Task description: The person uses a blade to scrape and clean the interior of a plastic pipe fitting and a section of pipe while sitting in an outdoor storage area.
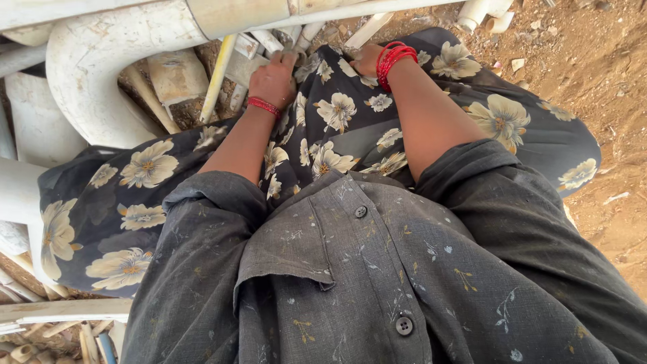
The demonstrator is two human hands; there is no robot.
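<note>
Your left hand (273, 77) curls closed on a pale pipe scrap (259, 44) | your right hand (367, 61), beside it, grip hidden | curved white pipe (87, 74) left of both.

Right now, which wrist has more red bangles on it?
The right wrist: it wears a thick stack of red bangles, while the left wrist has only a thin red band.

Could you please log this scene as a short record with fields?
Left hand: reaching into the white pipes, fingers among them; grip hidden
Right hand: at the skirt's far edge by the pipes, fingers hidden
Wrists: red bangles on right, red band on left
Nearby: large pipe bend, pipe offcuts
Ground: brown dirt
</note>
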